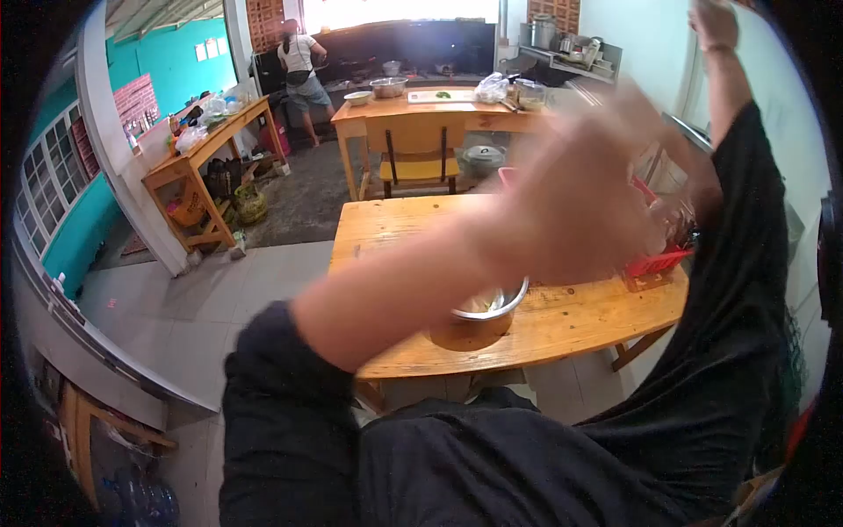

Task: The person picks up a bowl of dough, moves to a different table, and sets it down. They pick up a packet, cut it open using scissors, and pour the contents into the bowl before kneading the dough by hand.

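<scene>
My left hand (pixel 597 189) is raised in front of the camera, above the wooden table (pixel 395 228). Motion smears its fingers, so I cannot tell whether it holds anything. Below the wrist, a metal bowl (pixel 518 303) shows part of its rim; my forearm hides the rest and most of the contents. My right hand (pixel 715 26) reaches high to the upper right, beside the pale wall. The picture's top edge cuts off its fingers. Partly behind my left hand, a red plastic basket (pixel 657 263) stands on the table's right side.
Beyond the table stand a yellow chair (pixel 413 167) and a second table (pixel 351 121) with a large metal basin (pixel 388 86) and a white tray (pixel 439 97). Another person (pixel 301 66) faces the back counter. A wooden side table (pixel 219 127) is at left.
</scene>
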